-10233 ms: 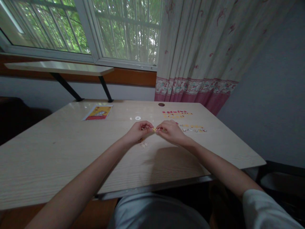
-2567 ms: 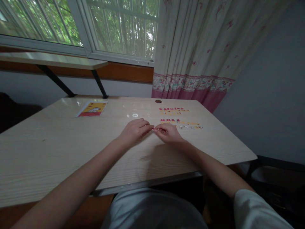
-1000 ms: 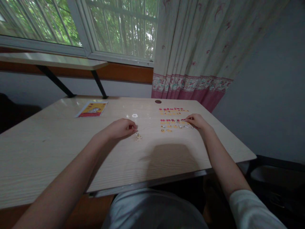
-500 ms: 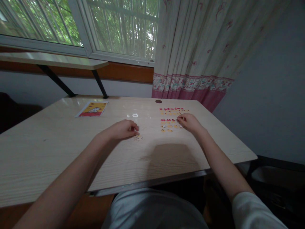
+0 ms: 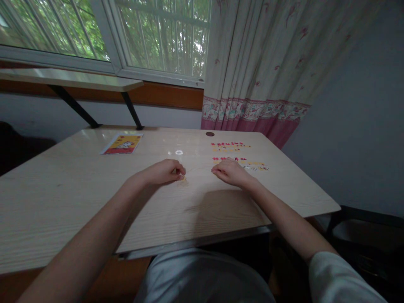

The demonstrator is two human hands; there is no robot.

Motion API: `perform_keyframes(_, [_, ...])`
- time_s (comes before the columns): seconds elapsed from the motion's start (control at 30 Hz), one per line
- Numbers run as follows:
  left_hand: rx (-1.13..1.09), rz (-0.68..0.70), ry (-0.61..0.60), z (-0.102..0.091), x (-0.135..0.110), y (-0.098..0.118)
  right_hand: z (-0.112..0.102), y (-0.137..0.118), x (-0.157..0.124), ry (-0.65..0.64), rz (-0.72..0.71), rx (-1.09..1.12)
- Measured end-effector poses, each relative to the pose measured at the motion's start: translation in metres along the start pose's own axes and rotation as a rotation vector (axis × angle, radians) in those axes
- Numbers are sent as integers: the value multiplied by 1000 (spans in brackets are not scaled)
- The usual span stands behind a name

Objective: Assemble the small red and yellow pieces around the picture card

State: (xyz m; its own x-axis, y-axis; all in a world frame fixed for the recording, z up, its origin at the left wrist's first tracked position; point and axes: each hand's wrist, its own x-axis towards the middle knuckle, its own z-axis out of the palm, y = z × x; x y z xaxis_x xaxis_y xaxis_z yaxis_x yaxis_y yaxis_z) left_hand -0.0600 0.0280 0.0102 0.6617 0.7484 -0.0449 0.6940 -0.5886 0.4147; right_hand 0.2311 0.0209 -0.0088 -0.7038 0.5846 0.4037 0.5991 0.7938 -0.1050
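Note:
My left hand (image 5: 164,171) rests on the pale wooden table (image 5: 78,198) with its fingers curled. Its fingertips pinch a small pale puzzle piece (image 5: 183,179). A hand's width to the right, my right hand (image 5: 232,171) lies knuckles up with its fingers closed; whatever it holds is hidden under them. Just beyond it runs a row of red, yellow and white puzzle pieces (image 5: 254,166). A second row of red and yellow pieces (image 5: 229,146) lies farther back.
A yellow and red picture card (image 5: 121,144) lies at the far left of the table. A round cable hole (image 5: 209,134) sits near the back edge. A wall shelf (image 5: 72,81) and a curtain (image 5: 252,63) stand behind; the table's right edge drops off.
My right hand has come back left from the rows of pieces to the middle of the table. My left hand has closed its fingertips on the small piece beside it.

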Motion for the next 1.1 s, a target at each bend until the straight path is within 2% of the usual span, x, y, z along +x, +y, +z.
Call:
perform_keyframes(0.23, [-123,-38,30,-1,-2,9,-1,-4,1,-22,21,-13])
perform_keyframes(0.43, [-389,-53,53,-1,-5,15,-2,-5,1,2,2,1])
perform_keyframes(0.6, [-631,-48,183,1,0,30,2,-11,2,111,-30,20])
perform_keyframes(0.7, [-758,-43,271,9,6,41,7,-19,5,203,-47,16])
perform_keyframes(0.9, [-918,-89,253,26,14,54,13,-30,9,312,-81,-34])
perform_keyframes(1.1, [-954,-108,332,25,17,51,11,-29,9,361,-86,-37])
